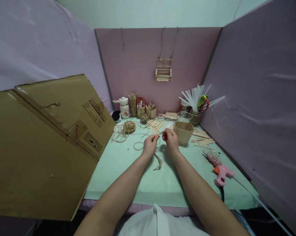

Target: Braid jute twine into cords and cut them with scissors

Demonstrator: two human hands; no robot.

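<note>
Between my two hands runs a thin piece of twine (160, 133) over the middle of the table. My left hand (150, 144) pinches it, fingers closed. A braided length of twine (158, 162) hangs or lies just below that hand. My right hand (170, 139) is closed on the other side of the twine, its fingertips pressed together. Right beside it stands a cup-shaped holder made of wooden craft sticks (183, 132), upright and apart from my grip as far as I can see. A loop of twine (137, 146) lies left of my left hand.
A pink glue gun (221, 173) with its cord lies at the right. A twine ball (129, 127) and loose craft sticks (155, 125) lie farther back. A large cardboard box (52, 147) stands at the left. A pot of glue sticks and scissors (196, 116) stands back right.
</note>
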